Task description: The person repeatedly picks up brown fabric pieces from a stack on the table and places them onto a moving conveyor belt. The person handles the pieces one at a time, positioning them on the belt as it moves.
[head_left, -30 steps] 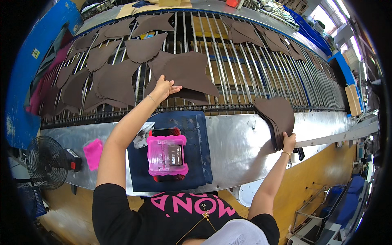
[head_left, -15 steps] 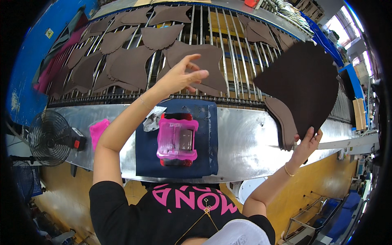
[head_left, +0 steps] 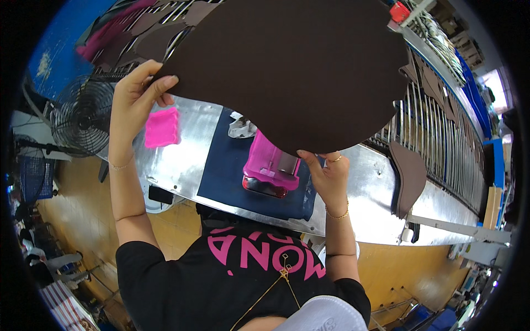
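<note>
A large dark brown sheet-material panel (head_left: 298, 71) with curved edges is held up over the far side of the metal worktable. My left hand (head_left: 138, 94) pinches its left corner between thumb and fingers. Thumb and fingers of my right hand (head_left: 329, 172) grip its lower edge. Beneath that edge a pink tray-like holder (head_left: 270, 163) with a red and black base rests on a navy cloth (head_left: 223, 179), partly covered by the panel. On the right, a stack of brown cut panels (head_left: 410, 174) lies by the table's far edge.
A conveyor of metal bars (head_left: 441, 124) carrying brown pieces runs beyond the metal worktable (head_left: 367, 193). At left stand a black fan (head_left: 83, 117) and a bright pink cloth or pad (head_left: 162, 127). A crumpled whitish piece (head_left: 242, 127) lies beside the pink holder.
The panel has moved from the right to the middle and spread broadside. My left hand, empty and open before, has come left and taken its corner. My right hand has moved left with it.
</note>
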Tool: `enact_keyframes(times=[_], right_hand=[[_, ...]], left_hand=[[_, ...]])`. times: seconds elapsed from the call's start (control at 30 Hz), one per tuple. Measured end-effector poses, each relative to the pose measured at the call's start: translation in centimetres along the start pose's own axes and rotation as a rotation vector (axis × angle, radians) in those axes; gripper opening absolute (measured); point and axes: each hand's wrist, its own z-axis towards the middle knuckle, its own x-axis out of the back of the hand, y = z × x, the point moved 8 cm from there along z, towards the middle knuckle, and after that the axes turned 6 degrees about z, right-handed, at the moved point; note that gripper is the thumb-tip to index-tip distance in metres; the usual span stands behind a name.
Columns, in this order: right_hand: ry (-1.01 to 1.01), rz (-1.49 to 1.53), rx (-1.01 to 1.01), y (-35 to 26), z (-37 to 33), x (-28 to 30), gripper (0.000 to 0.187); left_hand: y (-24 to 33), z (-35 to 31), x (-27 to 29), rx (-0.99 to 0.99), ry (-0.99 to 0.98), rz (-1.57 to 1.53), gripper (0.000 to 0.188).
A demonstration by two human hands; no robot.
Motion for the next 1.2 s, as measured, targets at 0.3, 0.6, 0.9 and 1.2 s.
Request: enact_keyframes(times=[0.3, 0.6, 0.9, 1.2], right_hand=[[-0.070, -0.257, 0.068, 1.5, -2.9, 2.7, 0.012], [0.133, -0.355, -0.245, 4.9, -13.0, 11.1, 0.013], [0.307, 0.061, -0.538, 3.6, -17.6, 21.4, 0.012], [0.657, 0.799, -0.566, 17.4, -7.4, 18.9, 0.034]], left_hand=[[-1.6, -3.6, -4.6, 0.085, -0.226, 0.038, 0.005], [3.4, -2.6, -16.7, -0.365, -0.523, 0.147, 0.010], [9.0, -1.7, -25.6, -0.629, -0.783, 0.188, 0.014], [5.0, 3.7, -18.1, -0.109, -0.404, 0.043, 0.018]])
